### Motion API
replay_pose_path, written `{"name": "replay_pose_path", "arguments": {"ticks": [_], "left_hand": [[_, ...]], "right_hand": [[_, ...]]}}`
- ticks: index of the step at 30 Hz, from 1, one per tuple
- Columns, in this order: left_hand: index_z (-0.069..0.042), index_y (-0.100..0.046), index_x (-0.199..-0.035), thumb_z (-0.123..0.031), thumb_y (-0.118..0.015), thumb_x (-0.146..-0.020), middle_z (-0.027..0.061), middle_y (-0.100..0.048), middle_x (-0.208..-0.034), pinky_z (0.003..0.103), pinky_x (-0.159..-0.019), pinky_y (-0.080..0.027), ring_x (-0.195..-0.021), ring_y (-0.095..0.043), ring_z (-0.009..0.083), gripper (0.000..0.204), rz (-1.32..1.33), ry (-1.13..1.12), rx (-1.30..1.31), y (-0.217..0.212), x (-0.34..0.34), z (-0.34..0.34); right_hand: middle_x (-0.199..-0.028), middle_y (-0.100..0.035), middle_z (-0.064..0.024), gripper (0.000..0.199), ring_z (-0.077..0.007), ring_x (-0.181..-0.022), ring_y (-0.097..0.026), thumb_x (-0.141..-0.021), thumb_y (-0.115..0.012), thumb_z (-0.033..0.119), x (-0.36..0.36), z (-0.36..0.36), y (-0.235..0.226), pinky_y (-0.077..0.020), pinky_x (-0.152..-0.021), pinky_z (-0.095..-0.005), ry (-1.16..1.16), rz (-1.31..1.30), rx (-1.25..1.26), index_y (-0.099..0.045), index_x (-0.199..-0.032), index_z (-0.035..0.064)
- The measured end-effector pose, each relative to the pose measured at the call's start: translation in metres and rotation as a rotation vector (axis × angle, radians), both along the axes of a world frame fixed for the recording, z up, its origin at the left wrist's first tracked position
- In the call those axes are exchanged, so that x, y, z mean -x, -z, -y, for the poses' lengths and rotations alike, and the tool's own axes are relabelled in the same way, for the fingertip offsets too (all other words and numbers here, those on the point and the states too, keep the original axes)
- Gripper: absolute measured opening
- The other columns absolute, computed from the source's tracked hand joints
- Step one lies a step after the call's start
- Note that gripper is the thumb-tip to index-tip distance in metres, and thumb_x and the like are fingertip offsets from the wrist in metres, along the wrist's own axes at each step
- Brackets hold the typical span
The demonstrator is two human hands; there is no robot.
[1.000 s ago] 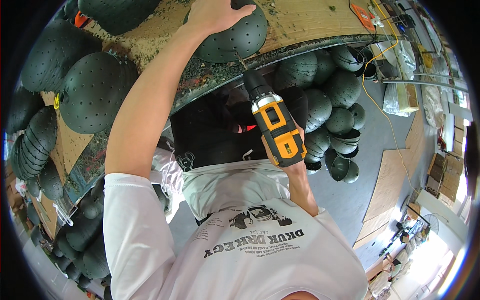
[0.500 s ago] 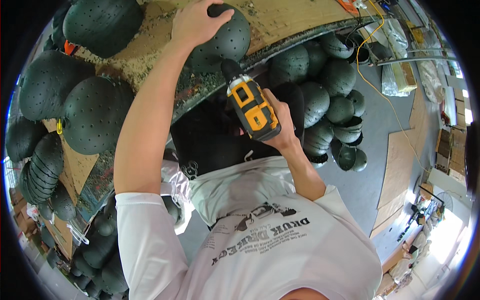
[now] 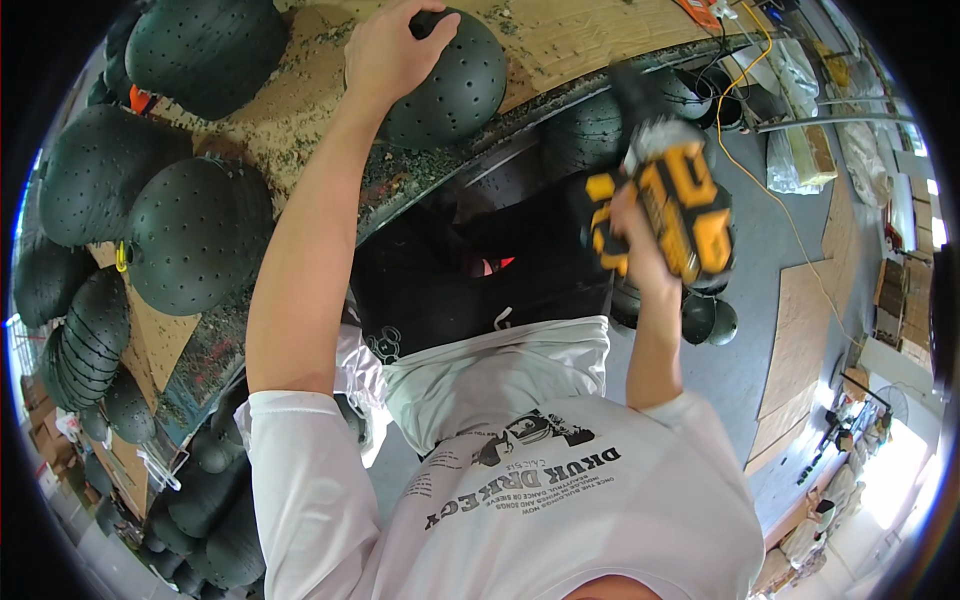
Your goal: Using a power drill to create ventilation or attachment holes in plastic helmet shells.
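My left hand grips the rim of a round black dome dotted with small holes, thumb lying over its top edge. The dome rests near the front edge of a wooden workbench strewn with dark shavings. Off to the right, clear of the dome, my right hand is wrapped round a yellow and black cordless drill. Motion blurs the drill, and its dark chuck end points away toward the bench edge. Its bit cannot be made out.
Stacks of perforated black domes crowd the bench on the left. More domes stand on the floor beyond its front edge, partly behind the drill. A yellow cord runs across the grey floor past flattened cardboard.
My right hand has swung the drill away from the dome, to the right. My left hand stays on the dome, which has shifted very slightly.
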State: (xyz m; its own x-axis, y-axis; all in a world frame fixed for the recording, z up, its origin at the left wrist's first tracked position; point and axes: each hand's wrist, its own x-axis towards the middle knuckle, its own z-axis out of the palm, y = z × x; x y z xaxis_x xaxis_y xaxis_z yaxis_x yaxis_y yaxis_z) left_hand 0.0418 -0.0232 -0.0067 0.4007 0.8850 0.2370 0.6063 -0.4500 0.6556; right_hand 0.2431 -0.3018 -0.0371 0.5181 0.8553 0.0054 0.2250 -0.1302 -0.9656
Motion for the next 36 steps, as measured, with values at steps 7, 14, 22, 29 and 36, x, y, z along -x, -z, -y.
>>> {"name": "replay_pose_path", "arguments": {"ticks": [7, 14, 22, 29, 36], "left_hand": [[-0.01, -0.075, -0.103, -0.04, -0.051, -0.103, 0.0172, -0.074, -0.101, 0.045, -0.09, -0.051, -0.101, -0.068, 0.0404, 0.039, 0.311, -0.042, -0.212, 0.04, 0.013, -0.017], [0.0, -0.072, -0.107, -0.018, -0.056, -0.106, 0.0119, -0.074, -0.114, 0.036, -0.099, -0.048, -0.108, -0.068, 0.0259, 0.024, 0.731, -0.392, -0.137, 0.048, 0.037, 0.027], [0.0, -0.052, -0.139, -0.027, -0.082, -0.089, 0.0211, -0.049, -0.148, 0.046, -0.116, -0.036, -0.14, -0.045, 0.0332, 0.064, 0.376, -0.336, 0.08, 0.052, 0.062, 0.109], [0.001, -0.032, -0.151, -0.029, -0.09, -0.081, 0.0265, -0.033, -0.152, 0.047, -0.116, -0.036, -0.141, -0.039, 0.0406, 0.096, 0.211, -0.34, -0.1, 0.077, 0.025, 0.111], [0.006, -0.024, -0.152, -0.028, -0.092, -0.077, 0.0292, -0.029, -0.153, 0.049, -0.118, -0.033, -0.142, -0.036, 0.0444, 0.107, 0.27, -0.41, -0.095, 0.077, 0.017, 0.118]], "right_hand": [[-0.068, -0.058, 0.0003, 0.032, -0.009, -0.06, -0.056, -0.094, -0.064, 0.007, -0.08, -0.211, 0.001, -0.0441, -0.059, -0.025, -0.108, 0.194, -0.542, -0.063, -0.125, -0.0005], [-0.068, -0.061, -0.0011, 0.009, -0.0108, -0.059, -0.06, -0.089, -0.068, 0.003, -0.115, -0.267, 0.048, -0.048, -0.056, -0.0294, -0.028, 0.339, -0.599, -0.065, -0.098, 0.0019], [-0.071, -0.063, -0.0021, 0.021, -0.0103, -0.062, -0.06, -0.091, -0.067, 0.005, -0.109, -0.254, 0.044, -0.0491, -0.058, -0.0283, -0.098, 0.055, -0.528, -0.066, -0.112, 0.0022], [-0.073, -0.064, -0.0019, 0.02, -0.0105, -0.065, -0.063, -0.093, -0.072, 0.01, -0.104, -0.251, 0.047, -0.0512, -0.059, -0.0284, -0.127, -0.084, -0.524, -0.066, -0.11, 0.0023], [-0.073, -0.063, -0.0015, 0.031, -0.0104, -0.064, -0.06, -0.094, -0.07, 0.007, -0.106, -0.248, 0.045, -0.0494, -0.06, -0.0271, -0.098, 0.073, -0.531, -0.064, -0.123, -0.0019]]}}
